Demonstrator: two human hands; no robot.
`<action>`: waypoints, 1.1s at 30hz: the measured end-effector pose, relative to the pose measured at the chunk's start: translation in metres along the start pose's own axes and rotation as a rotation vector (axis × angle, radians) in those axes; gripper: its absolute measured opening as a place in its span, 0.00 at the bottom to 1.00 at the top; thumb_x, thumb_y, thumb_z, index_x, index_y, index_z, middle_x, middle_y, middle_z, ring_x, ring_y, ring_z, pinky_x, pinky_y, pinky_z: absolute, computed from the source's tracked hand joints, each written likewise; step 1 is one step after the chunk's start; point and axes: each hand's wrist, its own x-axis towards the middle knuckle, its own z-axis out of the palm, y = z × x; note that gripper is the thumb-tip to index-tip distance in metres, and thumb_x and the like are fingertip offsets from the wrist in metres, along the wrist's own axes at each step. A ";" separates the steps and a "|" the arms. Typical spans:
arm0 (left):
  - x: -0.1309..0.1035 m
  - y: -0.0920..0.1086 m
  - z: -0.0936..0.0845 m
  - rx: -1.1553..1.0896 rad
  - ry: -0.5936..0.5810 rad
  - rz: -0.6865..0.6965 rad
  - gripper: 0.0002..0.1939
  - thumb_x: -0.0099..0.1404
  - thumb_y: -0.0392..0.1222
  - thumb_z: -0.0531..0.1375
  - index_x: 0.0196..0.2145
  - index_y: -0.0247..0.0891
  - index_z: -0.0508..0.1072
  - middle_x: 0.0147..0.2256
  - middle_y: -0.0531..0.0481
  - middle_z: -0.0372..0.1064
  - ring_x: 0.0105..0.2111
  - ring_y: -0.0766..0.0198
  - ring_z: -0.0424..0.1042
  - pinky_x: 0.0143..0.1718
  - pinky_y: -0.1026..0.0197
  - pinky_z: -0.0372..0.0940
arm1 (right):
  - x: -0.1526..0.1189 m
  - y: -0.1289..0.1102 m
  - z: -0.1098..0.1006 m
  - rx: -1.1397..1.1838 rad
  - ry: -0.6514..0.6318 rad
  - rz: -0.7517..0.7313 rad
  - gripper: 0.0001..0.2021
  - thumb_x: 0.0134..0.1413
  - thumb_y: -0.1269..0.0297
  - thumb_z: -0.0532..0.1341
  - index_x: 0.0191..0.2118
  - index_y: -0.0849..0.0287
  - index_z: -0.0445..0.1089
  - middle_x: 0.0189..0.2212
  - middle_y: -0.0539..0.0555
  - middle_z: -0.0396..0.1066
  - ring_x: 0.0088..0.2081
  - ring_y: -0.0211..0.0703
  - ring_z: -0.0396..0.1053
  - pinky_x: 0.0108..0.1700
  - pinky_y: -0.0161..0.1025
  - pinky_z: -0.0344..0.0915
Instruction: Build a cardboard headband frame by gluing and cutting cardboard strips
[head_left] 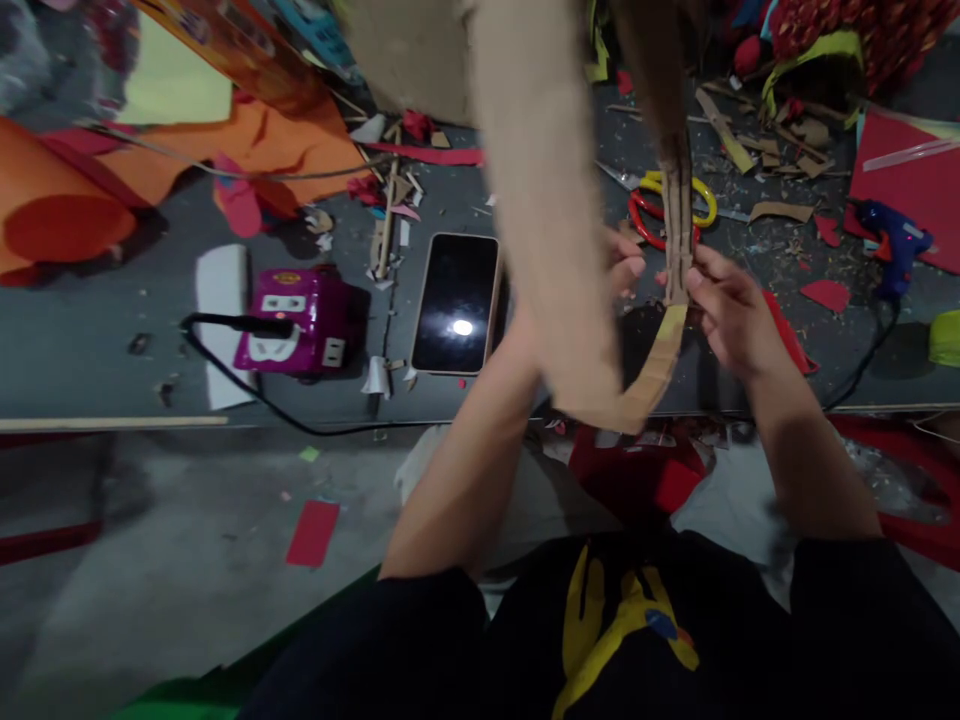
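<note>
A large cardboard piece (551,200) rises in front of me, with a broad flat panel and a narrower folded strip joined by a bent band at the bottom. My right hand (727,300) pinches the lower end of the narrow strip between thumb and fingers. Partly behind the broad panel is my left hand (624,265); its fingertips show to the left of the strip, and the panel hides the rest, so its grip is unclear. Scissors (651,210) with red and yellow handles lie on the table just behind the strip.
A phone (457,303) and a purple power socket block (296,320) with a black cable lie at the left. A blue glue gun (896,240) rests at the right. Orange paper (300,150), cardboard scraps and red paper (907,180) cover the table's back.
</note>
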 end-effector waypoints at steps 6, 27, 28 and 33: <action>-0.007 0.012 0.010 0.087 -0.044 0.053 0.14 0.62 0.53 0.66 0.32 0.39 0.74 0.32 0.52 0.75 0.29 0.69 0.72 0.26 0.65 0.67 | 0.000 0.008 0.000 -0.120 -0.010 -0.067 0.26 0.48 0.44 0.68 0.52 0.46 0.71 0.45 0.48 0.75 0.49 0.44 0.73 0.51 0.50 0.74; -0.007 0.016 0.011 -0.030 -0.089 -0.127 0.11 0.60 0.47 0.66 0.27 0.38 0.74 0.24 0.54 0.69 0.22 0.72 0.66 0.19 0.69 0.61 | 0.000 0.007 0.006 -0.149 -0.059 -0.080 0.24 0.47 0.45 0.69 0.49 0.47 0.71 0.41 0.49 0.74 0.47 0.42 0.73 0.51 0.45 0.72; -0.007 0.017 0.011 -0.018 -0.084 -0.132 0.10 0.60 0.46 0.65 0.27 0.38 0.75 0.24 0.54 0.69 0.22 0.71 0.67 0.19 0.69 0.62 | 0.000 0.007 0.006 -0.154 -0.052 -0.078 0.24 0.47 0.45 0.69 0.49 0.47 0.71 0.41 0.49 0.74 0.47 0.42 0.72 0.51 0.45 0.72; -0.008 0.016 0.012 0.003 -0.066 -0.127 0.10 0.61 0.47 0.66 0.28 0.38 0.76 0.24 0.53 0.71 0.21 0.72 0.67 0.18 0.69 0.61 | 0.000 0.006 0.007 -0.168 -0.031 -0.078 0.25 0.46 0.45 0.69 0.49 0.48 0.71 0.41 0.50 0.74 0.47 0.43 0.72 0.51 0.44 0.72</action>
